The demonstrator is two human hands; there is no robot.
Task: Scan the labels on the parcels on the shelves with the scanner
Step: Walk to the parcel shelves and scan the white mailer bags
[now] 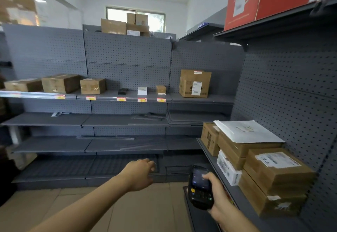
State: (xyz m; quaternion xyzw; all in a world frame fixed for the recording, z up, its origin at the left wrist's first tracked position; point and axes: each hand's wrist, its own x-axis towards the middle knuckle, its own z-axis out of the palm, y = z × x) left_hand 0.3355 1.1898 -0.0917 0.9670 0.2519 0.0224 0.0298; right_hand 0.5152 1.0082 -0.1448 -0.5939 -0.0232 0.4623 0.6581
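My right hand (217,193) grips the scanner (199,188), a black slab with a glowing screen, just beside the cardboard parcels (259,164) on the grey pegboard shelf (228,189). My left hand (140,174) reaches forward, fingers relaxed, holding nothing.

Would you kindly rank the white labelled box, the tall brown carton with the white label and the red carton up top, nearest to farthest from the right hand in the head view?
From the right hand, which grips the black handheld scanner:
1. White labelled box, low on the right shelf beside the hand.
2. Tall brown carton with the white label, on the back shelf.
3. Red carton, on the top right shelf.
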